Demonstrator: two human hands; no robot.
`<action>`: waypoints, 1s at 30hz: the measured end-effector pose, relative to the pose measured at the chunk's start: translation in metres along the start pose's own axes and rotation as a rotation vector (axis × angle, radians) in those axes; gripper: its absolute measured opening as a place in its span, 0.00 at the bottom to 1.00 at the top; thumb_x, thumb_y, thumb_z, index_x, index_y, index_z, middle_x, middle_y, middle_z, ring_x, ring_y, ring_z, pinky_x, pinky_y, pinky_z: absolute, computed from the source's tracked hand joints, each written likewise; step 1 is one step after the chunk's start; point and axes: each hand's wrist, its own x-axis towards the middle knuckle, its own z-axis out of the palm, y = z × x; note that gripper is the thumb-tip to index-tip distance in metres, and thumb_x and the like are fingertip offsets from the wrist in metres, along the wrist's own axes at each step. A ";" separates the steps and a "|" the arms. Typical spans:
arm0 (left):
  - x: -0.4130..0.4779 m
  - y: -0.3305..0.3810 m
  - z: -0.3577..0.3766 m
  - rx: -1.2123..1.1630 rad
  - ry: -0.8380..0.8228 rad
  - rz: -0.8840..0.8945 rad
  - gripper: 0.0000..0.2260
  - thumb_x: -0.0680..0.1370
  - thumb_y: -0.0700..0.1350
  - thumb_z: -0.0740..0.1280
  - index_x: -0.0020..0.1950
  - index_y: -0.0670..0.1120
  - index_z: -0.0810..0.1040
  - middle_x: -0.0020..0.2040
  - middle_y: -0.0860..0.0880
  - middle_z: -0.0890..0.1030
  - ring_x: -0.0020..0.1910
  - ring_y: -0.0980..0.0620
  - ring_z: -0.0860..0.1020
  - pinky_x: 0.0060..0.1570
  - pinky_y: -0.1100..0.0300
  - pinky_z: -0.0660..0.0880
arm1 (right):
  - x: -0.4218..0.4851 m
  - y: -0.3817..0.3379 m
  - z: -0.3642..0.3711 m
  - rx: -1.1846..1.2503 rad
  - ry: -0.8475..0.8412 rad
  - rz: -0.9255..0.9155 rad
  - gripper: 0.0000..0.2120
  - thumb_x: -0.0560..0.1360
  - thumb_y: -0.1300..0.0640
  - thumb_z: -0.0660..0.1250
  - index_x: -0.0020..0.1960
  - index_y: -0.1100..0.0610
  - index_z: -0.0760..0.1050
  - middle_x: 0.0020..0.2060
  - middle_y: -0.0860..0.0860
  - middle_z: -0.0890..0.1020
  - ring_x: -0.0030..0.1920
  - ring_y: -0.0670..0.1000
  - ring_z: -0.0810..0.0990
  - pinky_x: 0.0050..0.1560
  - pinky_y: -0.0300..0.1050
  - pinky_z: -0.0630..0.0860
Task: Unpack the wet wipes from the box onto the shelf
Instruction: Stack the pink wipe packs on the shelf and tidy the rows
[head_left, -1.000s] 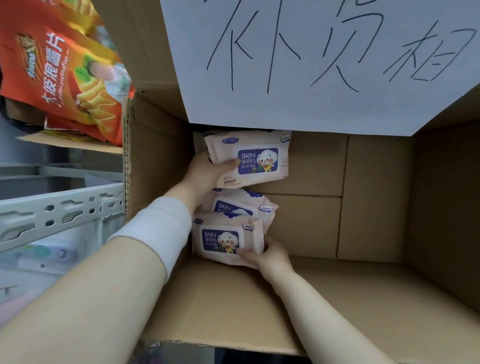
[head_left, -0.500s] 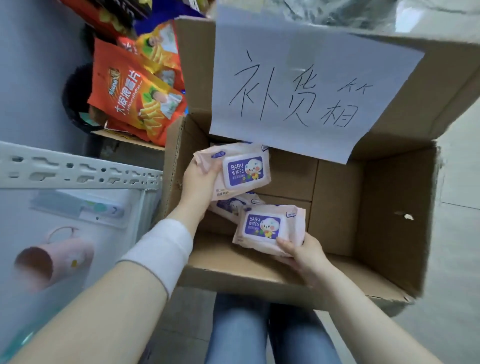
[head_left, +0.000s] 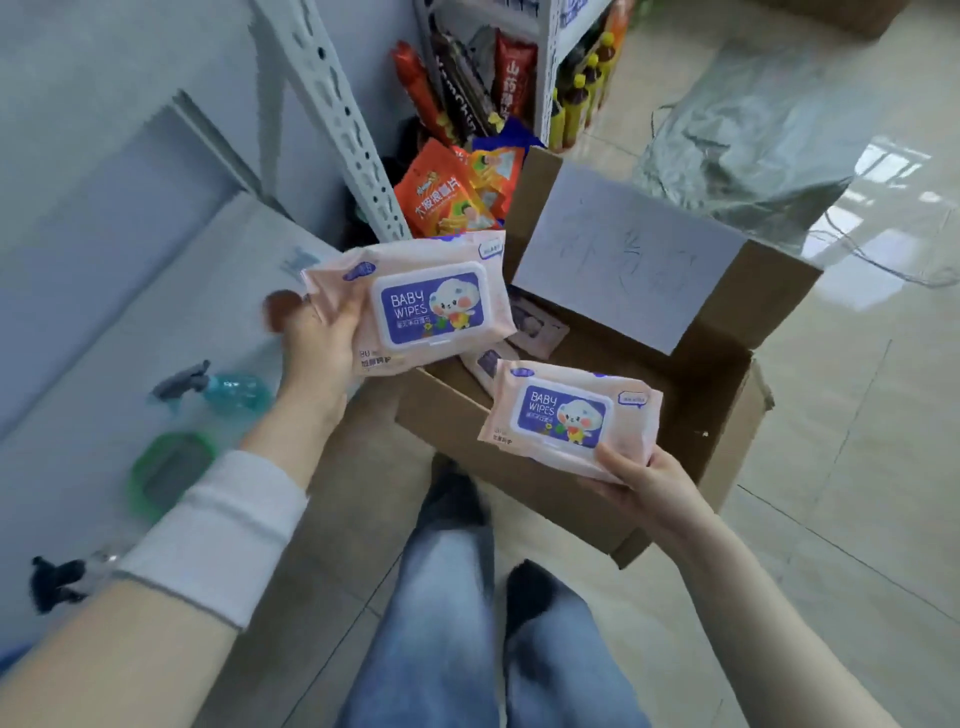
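My left hand (head_left: 324, 345) grips a pink pack of baby wipes (head_left: 415, 301) by its left end, held up above the box's left side. Lower and to the right, my right hand (head_left: 639, 475) holds a second pink pack (head_left: 566, 415) from below, over the box's near wall. The open cardboard box (head_left: 717, 374) stands on the floor with a white handwritten sheet (head_left: 623, 249) on its back flap. More wipe packs (head_left: 535, 325) lie inside it, partly hidden. The white shelf (head_left: 171, 291) runs along the left.
On the shelf lie a teal spray bottle (head_left: 228, 389), a green-rimmed object (head_left: 171, 473) and a black-topped item (head_left: 57, 577). Orange snack bags (head_left: 447, 200) pile behind the box beside a perforated shelf post (head_left: 343, 119). A grey plastic bag (head_left: 753, 140) lies on the tiled floor. My legs (head_left: 467, 623) are below.
Both hands have lifted their packs up and out of the box. The view has pulled back and swung, so the shelf, floor and my legs now show.
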 end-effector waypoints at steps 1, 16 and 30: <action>-0.011 0.014 -0.018 -0.025 0.031 0.016 0.06 0.78 0.47 0.64 0.53 0.49 0.78 0.49 0.51 0.83 0.48 0.51 0.81 0.47 0.54 0.79 | -0.014 -0.005 0.009 -0.037 -0.023 -0.012 0.21 0.67 0.54 0.70 0.58 0.55 0.74 0.52 0.52 0.82 0.50 0.53 0.83 0.44 0.45 0.82; -0.186 0.112 -0.367 -0.192 0.527 0.319 0.10 0.79 0.43 0.62 0.45 0.55 0.80 0.38 0.60 0.84 0.40 0.61 0.81 0.46 0.57 0.77 | -0.175 0.026 0.262 -0.308 -0.597 -0.210 0.30 0.57 0.53 0.80 0.55 0.59 0.74 0.46 0.53 0.85 0.44 0.51 0.85 0.36 0.41 0.81; -0.307 0.038 -0.687 -0.274 1.001 0.278 0.05 0.79 0.46 0.63 0.47 0.53 0.79 0.36 0.57 0.83 0.38 0.57 0.81 0.43 0.55 0.77 | -0.272 0.174 0.541 -0.599 -0.937 -0.275 0.43 0.44 0.44 0.83 0.54 0.60 0.76 0.49 0.54 0.85 0.49 0.53 0.84 0.42 0.43 0.81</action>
